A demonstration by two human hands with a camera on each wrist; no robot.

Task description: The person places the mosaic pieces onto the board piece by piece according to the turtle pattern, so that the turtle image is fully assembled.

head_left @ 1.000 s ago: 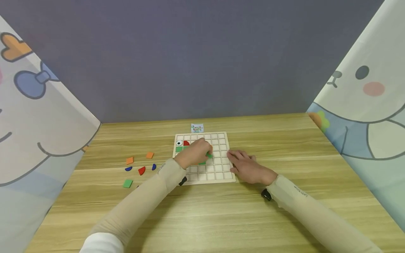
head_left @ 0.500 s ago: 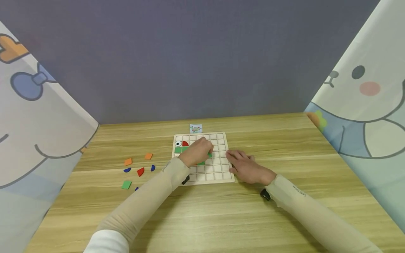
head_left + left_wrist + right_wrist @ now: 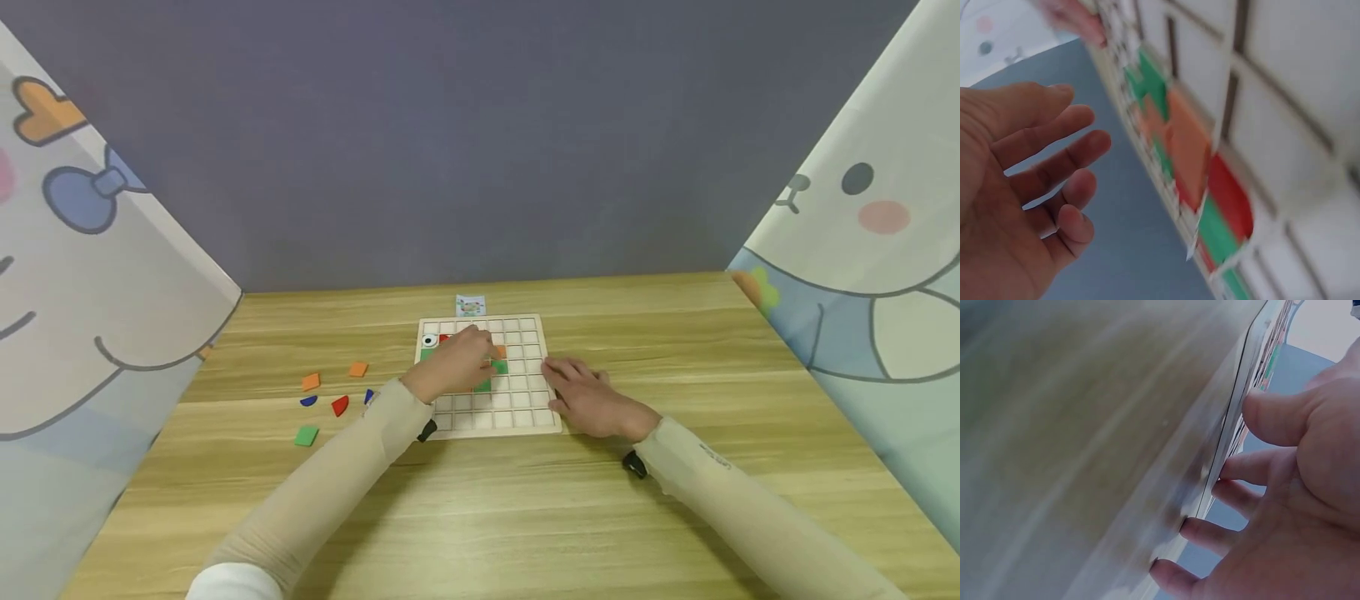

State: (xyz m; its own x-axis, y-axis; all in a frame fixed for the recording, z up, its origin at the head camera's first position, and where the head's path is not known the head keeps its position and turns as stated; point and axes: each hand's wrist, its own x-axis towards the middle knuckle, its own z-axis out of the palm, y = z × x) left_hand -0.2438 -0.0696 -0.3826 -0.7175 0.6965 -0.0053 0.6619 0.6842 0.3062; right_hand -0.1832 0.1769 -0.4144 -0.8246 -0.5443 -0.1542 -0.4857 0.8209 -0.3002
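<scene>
A wooden grid board (image 3: 520,400) lies on the table with coloured tiles in its cells. My left hand (image 3: 459,364) hovers over the left half of the board, fingers loosely bent and holding nothing, as the left wrist view shows. Just past its fingertips sit an orange tile (image 3: 501,352) and a green tile (image 3: 500,367). A red rounded piece (image 3: 1230,194) and more green show beside the orange in the left wrist view. My right hand (image 3: 592,400) rests at the board's right edge, fingertips touching the rim and tabletop. The left hand covers part of the tiles.
Left of the board lie loose pieces: orange squares (image 3: 311,382), a red quarter-round (image 3: 340,406), blue half-rounds (image 3: 308,401) and a green square (image 3: 306,436). A white disc with a black dot (image 3: 429,340) sits in the board. Behind it lies a small picture card (image 3: 470,305).
My left hand has loosened from a closed pose and drawn slightly left, uncovering the orange and green tiles. The right hand stays at the board's edge.
</scene>
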